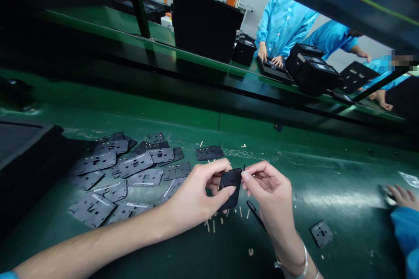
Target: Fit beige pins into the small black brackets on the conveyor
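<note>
My left hand [209, 192] is closed around a flat black plastic plate [233, 181] with small holes, thumb on its face. At the plate's upper right edge, the thumb and forefinger of my right hand [266, 185] pinch a thin black strip [244, 168]; its exact kind is too small to tell. A slim black tool like tweezers [254, 211] lies on the green table, partly hidden by my right hand. Small pale strips [214, 226] are scattered under my hands. Several similar black plates [135, 165] lie in a loose pile left of my hands.
A single plate [209, 152] rests beyond my hands, another [322, 233] at right. A co-worker's hand [404, 196] reaches in at the right edge. A dark box [29, 152] stands at left. Behind a raised ledge, people in blue [284, 22] work among black cases [314, 72].
</note>
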`<state>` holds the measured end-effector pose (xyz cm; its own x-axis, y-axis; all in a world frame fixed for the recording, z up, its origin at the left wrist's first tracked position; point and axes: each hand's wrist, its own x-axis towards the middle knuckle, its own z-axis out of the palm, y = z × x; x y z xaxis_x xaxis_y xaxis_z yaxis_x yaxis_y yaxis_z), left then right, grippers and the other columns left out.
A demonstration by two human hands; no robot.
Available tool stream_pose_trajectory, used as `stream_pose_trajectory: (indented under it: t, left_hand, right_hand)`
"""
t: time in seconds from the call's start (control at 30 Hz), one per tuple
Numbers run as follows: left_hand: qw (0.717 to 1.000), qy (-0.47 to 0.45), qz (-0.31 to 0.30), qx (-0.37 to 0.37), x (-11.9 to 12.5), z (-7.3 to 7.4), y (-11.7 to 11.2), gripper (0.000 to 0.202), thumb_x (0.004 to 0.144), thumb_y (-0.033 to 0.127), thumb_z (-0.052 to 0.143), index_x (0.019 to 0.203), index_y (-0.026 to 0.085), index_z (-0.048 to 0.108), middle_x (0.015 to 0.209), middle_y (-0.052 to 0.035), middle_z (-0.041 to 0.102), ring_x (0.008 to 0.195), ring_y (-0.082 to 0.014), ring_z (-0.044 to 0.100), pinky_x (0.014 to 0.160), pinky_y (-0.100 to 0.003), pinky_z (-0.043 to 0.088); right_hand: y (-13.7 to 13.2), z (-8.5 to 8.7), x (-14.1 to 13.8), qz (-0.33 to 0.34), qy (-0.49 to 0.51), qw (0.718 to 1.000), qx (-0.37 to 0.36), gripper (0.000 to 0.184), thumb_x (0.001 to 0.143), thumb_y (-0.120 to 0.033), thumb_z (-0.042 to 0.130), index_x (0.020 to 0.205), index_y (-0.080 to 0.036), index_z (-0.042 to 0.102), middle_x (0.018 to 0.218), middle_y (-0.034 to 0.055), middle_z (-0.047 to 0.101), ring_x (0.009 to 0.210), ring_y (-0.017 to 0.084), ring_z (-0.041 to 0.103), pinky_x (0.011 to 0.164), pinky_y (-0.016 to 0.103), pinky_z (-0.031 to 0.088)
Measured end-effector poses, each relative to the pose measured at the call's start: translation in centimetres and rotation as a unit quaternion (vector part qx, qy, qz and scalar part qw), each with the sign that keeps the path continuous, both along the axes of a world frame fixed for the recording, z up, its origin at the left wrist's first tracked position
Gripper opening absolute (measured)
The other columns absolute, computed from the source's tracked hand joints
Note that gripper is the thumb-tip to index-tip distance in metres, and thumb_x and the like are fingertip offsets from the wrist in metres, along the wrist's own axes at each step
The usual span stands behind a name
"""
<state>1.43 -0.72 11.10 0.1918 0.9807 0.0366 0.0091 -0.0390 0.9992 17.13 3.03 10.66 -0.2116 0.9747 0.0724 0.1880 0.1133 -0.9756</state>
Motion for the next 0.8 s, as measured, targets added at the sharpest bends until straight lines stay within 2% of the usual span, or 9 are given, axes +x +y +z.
stream_pose_trajectory:
  t: [0.2, 0.47, 0.53, 0.7, 0.8]
  left_hand:
    - [1.000, -0.006, 0.010, -0.011, -0.06, 0.02, 0.17, 0.015, 0.077, 0.011, 0.053, 0.069, 0.017, 0.042, 0.061, 0.0068, 0.039, 0.052, -0.0055, 0.043, 0.045, -0.014, 0.035]
    - [1.000, -0.014, 0.007, -0.020, -0.16, 0.09, 0.27, 0.015, 0.075, 0.011, 0.056, 0.069, 0.016, 0.044, 0.061, 0.0074, 0.036, 0.050, -0.0040, 0.037, 0.044, -0.012, 0.034]
    - [0.998, -0.043, 0.002, -0.039, -0.13, -0.04, 0.32, 0.015, 0.076, 0.014, 0.057, 0.070, 0.016, 0.044, 0.061, 0.0072, 0.038, 0.050, -0.0045, 0.041, 0.043, -0.013, 0.037]
    - [0.989, -0.116, -0.030, -0.089, -0.17, -0.48, 0.50, 0.019, 0.078, 0.025, 0.061, 0.078, 0.017, 0.044, 0.062, 0.0052, 0.050, 0.050, -0.0081, 0.053, 0.041, -0.016, 0.044]
    - [0.989, -0.116, -0.028, -0.084, -0.16, -0.54, 0.55, 0.020, 0.077, 0.024, 0.062, 0.075, 0.017, 0.044, 0.062, 0.0058, 0.050, 0.049, -0.0069, 0.051, 0.043, -0.015, 0.043]
  right_hand:
    - [0.08, 0.21, 0.11, -0.005, -0.002, 1.000, 0.011, 0.006, 0.073, -0.024, 0.069, 0.071, -0.019, 0.065, 0.062, -0.0015, 0.061, 0.054, 0.010, 0.054, 0.047, 0.020, 0.042]
    - [-0.08, 0.44, 0.16, -0.014, -0.016, 1.000, 0.015, 0.006, 0.071, -0.025, 0.071, 0.070, -0.020, 0.067, 0.062, -0.0010, 0.062, 0.054, 0.011, 0.055, 0.047, 0.022, 0.042]
    - [-0.01, 0.39, 0.27, -0.010, -0.005, 1.000, 0.013, 0.006, 0.072, -0.026, 0.070, 0.072, -0.021, 0.068, 0.063, -0.0008, 0.063, 0.054, 0.011, 0.054, 0.048, 0.022, 0.042]
    - [0.20, 0.45, 0.53, 0.023, 0.064, 0.997, -0.023, 0.018, 0.082, -0.030, 0.061, 0.097, -0.022, 0.067, 0.069, 0.0006, 0.066, 0.054, 0.009, 0.053, 0.047, 0.021, 0.041]
    - [0.25, 0.57, 0.52, 0.052, 0.090, 0.993, -0.053, 0.010, 0.078, -0.029, 0.065, 0.086, -0.021, 0.067, 0.064, -0.0015, 0.062, 0.052, 0.008, 0.051, 0.045, 0.018, 0.038]
